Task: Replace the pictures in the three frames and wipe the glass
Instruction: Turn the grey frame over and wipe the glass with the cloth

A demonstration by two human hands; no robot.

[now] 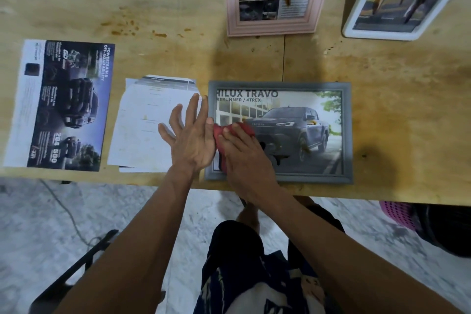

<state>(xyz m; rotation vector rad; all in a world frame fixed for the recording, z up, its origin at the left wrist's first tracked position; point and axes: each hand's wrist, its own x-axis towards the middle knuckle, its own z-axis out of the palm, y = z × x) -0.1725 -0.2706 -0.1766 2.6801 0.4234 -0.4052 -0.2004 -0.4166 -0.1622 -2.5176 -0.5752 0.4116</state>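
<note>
Right hand [242, 150] presses red cloth [224, 132] on grey frame [346, 135] glass, center; left hand [191, 135] spread flat, steadying frame edge; wipe across whole pane

I see 3 frames: a grey frame [346, 135] flat near the table edge with a red cloth [224, 132] on its glass, a pink frame [275, 25] and a white frame [356, 23] propped behind.

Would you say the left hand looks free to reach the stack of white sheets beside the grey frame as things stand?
Probably yes. The left hand is open with fingers spread and holds nothing, and it already lies partly over the stack of white sheets. Nothing sits on top of them; the right hand and red cloth stay on the grey frame.
</note>
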